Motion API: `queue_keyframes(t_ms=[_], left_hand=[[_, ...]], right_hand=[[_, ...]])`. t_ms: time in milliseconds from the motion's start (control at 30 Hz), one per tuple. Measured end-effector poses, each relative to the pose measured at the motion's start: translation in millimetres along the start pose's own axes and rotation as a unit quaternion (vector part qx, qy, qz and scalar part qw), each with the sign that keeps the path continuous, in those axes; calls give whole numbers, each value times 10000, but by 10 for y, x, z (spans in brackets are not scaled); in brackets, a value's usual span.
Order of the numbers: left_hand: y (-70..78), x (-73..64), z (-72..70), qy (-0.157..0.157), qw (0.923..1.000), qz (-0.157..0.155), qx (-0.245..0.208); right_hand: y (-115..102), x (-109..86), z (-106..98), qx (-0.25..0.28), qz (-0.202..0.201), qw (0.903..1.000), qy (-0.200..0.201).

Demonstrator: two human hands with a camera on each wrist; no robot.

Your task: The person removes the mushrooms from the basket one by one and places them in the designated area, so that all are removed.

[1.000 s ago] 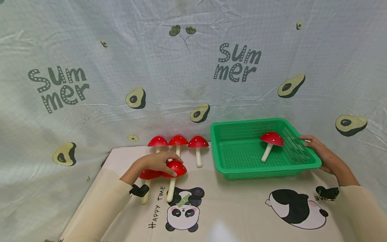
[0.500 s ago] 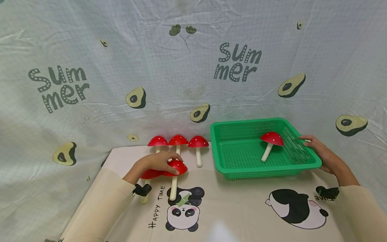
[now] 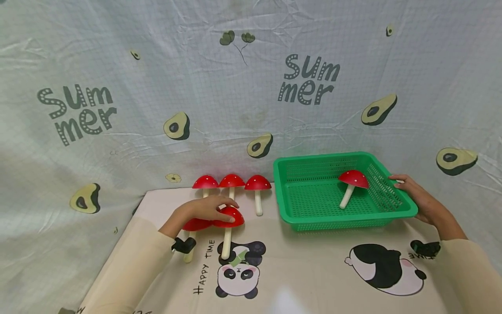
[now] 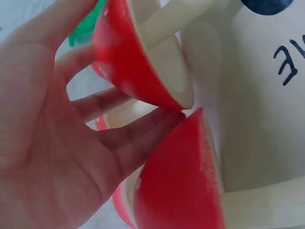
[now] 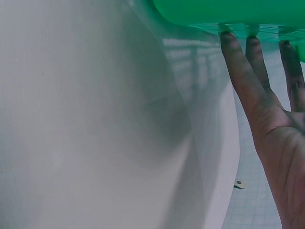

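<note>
My left hand [image 3: 209, 208] holds a toy mushroom [image 3: 232, 216] by its red, white-dotted cap, thumb across the front and fingers behind. The pale stem points toward me. Pressed close on the left is a second mushroom [image 3: 197, 225], partly covered by the hand; its red cap [image 4: 183, 186] sits right at the fingertips in the left wrist view. My right hand [image 3: 425, 205] grips the right rim of the green plastic basket [image 3: 345, 216]. From below, straight fingers [image 5: 243, 81] touch the basket's side. Inside the basket leans one mushroom [image 3: 353, 179].
Behind the left hand, three more mushrooms lie along the back edge, the rightmost mushroom [image 3: 258, 184] close to the basket. A pale tablecloth [image 3: 313, 270] printed with pandas covers the table. A printed curtain [image 3: 219, 96] hangs directly behind.
My left hand has shifted slightly right with the mushroom, and its stem has swung a little to the right. The right hand and basket have stayed in place.
</note>
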State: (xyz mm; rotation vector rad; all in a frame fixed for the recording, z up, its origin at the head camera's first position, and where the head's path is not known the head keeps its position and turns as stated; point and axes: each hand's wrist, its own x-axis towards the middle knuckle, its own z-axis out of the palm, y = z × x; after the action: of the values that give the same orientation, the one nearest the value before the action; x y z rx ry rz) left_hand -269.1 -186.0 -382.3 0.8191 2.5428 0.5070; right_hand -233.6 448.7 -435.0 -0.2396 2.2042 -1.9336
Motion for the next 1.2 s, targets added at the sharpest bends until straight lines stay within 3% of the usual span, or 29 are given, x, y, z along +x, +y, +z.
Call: queue_keyframes(t_ms=[167,400,800,1200], left_hand=[[44,-19,-51,401,9988,229,-143],[191,-22,-60,925,9919,855,-167],[425,-77,19,1481,9851,811,-323],[626,80,69,1952,9698,1350,-561]], right_hand=[[-12,-4,12,158,23,9999,36],[-11,-17,31,136,43,9998,101],[69,-26,72,605,-214,9979,78],[102,-32,120,903,-454,9948,96]])
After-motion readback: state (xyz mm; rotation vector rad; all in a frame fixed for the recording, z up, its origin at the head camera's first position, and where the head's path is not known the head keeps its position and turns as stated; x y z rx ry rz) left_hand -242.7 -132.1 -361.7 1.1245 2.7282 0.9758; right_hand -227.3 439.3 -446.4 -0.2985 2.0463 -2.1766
